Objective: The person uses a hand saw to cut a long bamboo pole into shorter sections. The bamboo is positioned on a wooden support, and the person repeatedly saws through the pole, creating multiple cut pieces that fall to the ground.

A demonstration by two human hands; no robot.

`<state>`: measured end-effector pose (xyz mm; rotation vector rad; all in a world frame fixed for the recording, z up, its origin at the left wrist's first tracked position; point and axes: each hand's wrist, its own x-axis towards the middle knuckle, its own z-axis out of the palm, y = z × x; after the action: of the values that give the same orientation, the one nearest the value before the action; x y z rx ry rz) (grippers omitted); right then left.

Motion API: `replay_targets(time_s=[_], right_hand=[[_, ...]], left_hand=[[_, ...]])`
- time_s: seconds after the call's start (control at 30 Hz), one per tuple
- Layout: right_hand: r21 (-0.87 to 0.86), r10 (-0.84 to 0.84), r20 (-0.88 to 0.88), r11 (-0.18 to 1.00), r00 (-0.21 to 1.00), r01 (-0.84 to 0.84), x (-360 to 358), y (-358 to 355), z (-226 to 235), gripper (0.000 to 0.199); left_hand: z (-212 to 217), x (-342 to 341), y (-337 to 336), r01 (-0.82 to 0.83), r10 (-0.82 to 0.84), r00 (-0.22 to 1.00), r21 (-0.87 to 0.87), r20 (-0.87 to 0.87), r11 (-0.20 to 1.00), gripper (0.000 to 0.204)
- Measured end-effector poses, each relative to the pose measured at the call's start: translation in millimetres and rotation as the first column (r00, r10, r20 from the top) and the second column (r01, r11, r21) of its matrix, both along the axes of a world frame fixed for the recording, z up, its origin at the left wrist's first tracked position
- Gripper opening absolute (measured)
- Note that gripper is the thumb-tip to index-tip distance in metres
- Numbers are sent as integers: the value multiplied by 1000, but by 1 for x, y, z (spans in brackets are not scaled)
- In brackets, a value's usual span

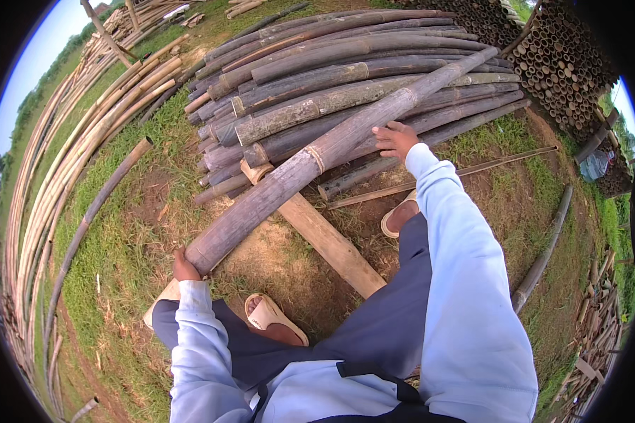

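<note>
A thick, purplish-brown bamboo pole point(261, 197) slants across the view from near lower left to far upper right. My left hand point(183, 266) is wrapped against its near end, the fingers partly hidden by the pole. Beside the pole's right side, further along, my right hand point(396, 139) is open with its fingers spread; whether the fingertips touch the pole I cannot tell. Below the pole, a pale wooden beam point(331, 243) slopes down to the right between my feet. The pole's far part lies over a heap of dark bamboo poles point(310, 74).
Light-coloured poles point(56, 169) lie in long rows at the left, with one brown pole point(85, 218) nearer. Bundled bamboo point(561, 70) is stacked at the far right, its cut ends showing. A thin strip point(473, 169) and a grey pole point(547, 247) rest on the grass at right.
</note>
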<state>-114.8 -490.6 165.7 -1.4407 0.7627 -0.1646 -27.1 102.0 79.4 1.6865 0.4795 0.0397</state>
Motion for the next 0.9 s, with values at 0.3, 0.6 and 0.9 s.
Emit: replay_targets(time_s=[0.3,0.6,0.9], right_hand=[[-287,-359,137,877,923,384,-243,-25,-12,53],[-686,-630,-226,644,743,337,-467,144,-155,46],[-655,-454,-518,756,725,5,-495,210,-232,41]], left_hand=[[-74,107,7,112,-83,993,427,-87,897,35],[-195,18,-39,-53,20,876,-56,-481,997,39],[-151,29,-71,-22,-47,862,-129,-504,991,48]])
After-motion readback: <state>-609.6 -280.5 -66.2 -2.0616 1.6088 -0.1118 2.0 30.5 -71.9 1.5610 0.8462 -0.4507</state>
